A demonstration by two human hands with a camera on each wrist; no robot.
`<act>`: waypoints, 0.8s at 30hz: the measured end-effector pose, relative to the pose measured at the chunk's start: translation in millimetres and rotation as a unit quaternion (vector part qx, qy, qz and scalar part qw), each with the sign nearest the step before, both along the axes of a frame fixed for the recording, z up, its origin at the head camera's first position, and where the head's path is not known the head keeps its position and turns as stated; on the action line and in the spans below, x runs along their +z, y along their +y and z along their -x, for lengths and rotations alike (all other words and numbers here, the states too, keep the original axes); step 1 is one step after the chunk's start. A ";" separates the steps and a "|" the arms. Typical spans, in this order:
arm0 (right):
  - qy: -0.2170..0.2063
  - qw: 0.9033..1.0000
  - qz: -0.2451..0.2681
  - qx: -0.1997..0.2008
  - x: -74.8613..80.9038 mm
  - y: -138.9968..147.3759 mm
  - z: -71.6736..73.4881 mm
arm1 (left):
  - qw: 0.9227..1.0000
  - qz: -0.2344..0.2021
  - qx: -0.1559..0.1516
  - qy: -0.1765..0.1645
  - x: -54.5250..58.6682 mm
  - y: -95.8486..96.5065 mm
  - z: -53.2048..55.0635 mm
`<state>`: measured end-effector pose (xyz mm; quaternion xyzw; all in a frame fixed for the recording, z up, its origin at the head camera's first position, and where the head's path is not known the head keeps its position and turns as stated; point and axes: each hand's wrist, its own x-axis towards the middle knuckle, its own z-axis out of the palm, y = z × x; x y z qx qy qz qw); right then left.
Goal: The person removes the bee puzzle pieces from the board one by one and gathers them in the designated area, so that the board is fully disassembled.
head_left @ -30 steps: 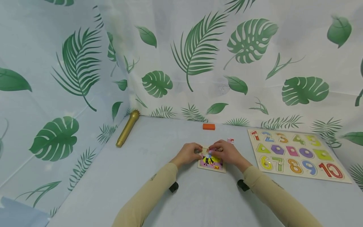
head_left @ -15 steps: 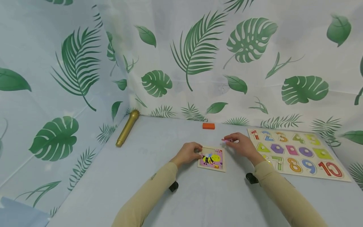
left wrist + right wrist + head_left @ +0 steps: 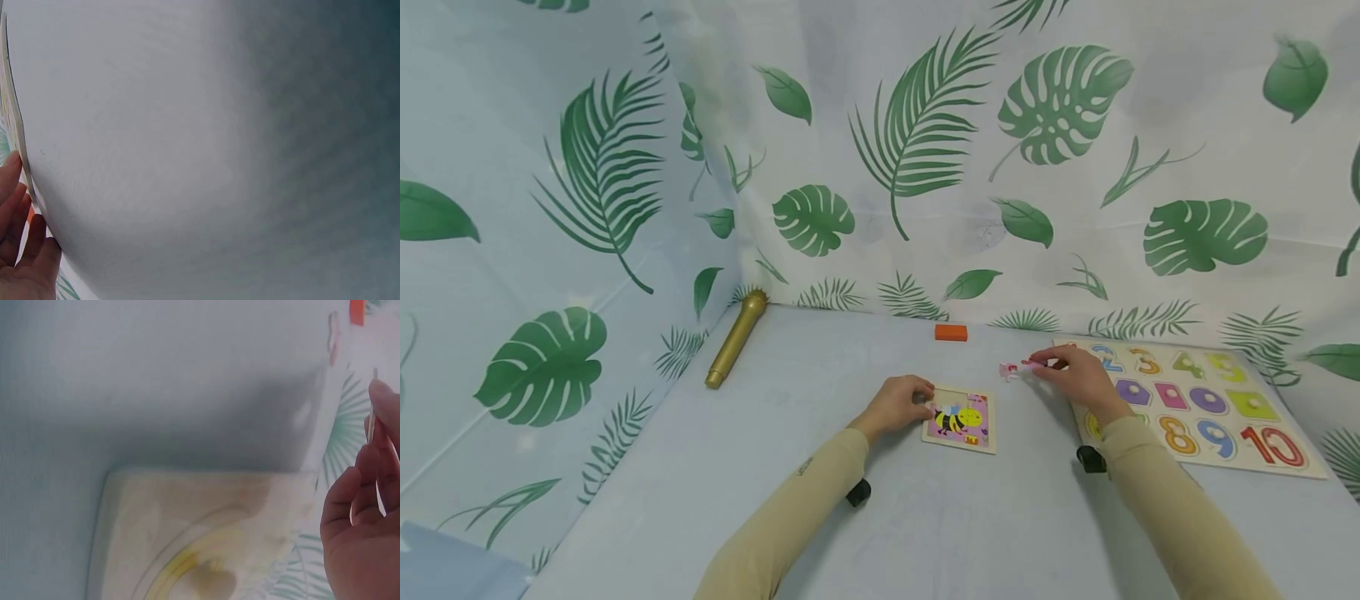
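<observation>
The left hand (image 3: 895, 406) grips the left edge of a small square bee puzzle (image 3: 958, 419), with thumb and fingers on its frame. In the left wrist view the puzzle board (image 3: 14, 103) is seen nearly edge-on at the left. The right hand (image 3: 1078, 379) is raised to the right of the puzzle, near the number board. Its thumb and fingers pinch a thin pink puzzle piece (image 3: 1037, 363), seen edge-on in the right wrist view. Another pink-and-white piece (image 3: 1007, 372) is on the table just left of these fingertips. Bare wood shows in the puzzle's upper left part.
A wooden number and shape board (image 3: 1195, 408) lies on the right, partly under the right hand. An orange block (image 3: 951, 332) sits behind the puzzle. At the far left lies a gold microphone-shaped object (image 3: 737, 340). Leaf-patterned cloth (image 3: 925, 167) stands behind the table.
From the puzzle, the right hand has moved right, past the loose piece, with a pink piece between its fingers. The left hand stays on the puzzle's edge.
</observation>
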<state>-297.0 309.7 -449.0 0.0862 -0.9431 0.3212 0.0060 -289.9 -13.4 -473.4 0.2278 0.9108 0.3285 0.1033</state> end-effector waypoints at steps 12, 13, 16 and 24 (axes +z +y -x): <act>-0.059 0.998 -0.019 -0.004 -5.7 11.8 2.3 | 1.000 -0.007 -0.004 0.003 -0.9 -1.9 -0.8; -0.064 0.998 -0.019 -0.005 -5.8 12.4 2.6 | 1.000 -0.007 -0.005 0.004 -0.9 -2.0 -0.9; -0.072 0.997 -0.021 -0.006 -6.1 13.4 3.7 | 1.000 -0.006 -0.005 0.006 -0.8 -2.1 -1.2; -0.049 0.998 -0.032 0.017 -6.7 12.1 5.9 | 1.000 -0.002 -0.004 0.005 -0.7 -1.6 -0.4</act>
